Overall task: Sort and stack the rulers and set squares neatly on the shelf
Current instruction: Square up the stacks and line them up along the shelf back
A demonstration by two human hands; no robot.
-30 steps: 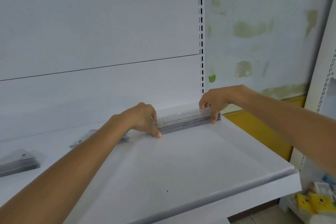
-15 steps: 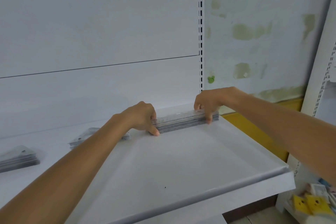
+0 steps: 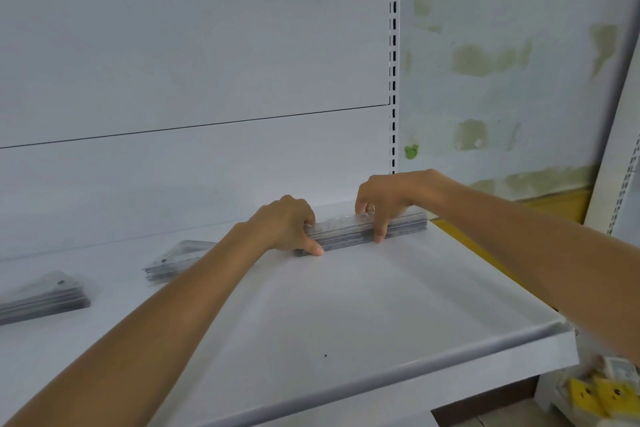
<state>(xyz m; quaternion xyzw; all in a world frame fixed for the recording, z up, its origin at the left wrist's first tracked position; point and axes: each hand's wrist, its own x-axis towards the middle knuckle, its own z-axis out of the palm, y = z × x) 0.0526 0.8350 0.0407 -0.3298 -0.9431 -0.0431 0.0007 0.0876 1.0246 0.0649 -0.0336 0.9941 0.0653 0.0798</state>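
A stack of clear plastic rulers (image 3: 349, 232) lies along the back right of the white shelf (image 3: 346, 308). My left hand (image 3: 287, 224) grips the stack's left end, thumb down on the shelf in front of it. My right hand (image 3: 384, 201) holds it a little right of the middle, fingers curled over the top and thumb on the front face. A stack of clear set squares (image 3: 176, 260) lies to the left, partly hidden by my left forearm. Another clear stack (image 3: 41, 298) sits at the far left.
The shelf has a raised front lip (image 3: 433, 362) and a white back panel with a slotted upright (image 3: 393, 55). A stained wall (image 3: 502, 62) is to the right. Yellow packaged items (image 3: 595, 395) lie low at the bottom right.
My right hand has slid left along the ruler stack from its right end toward the middle. My left hand and the stack have stayed in place.
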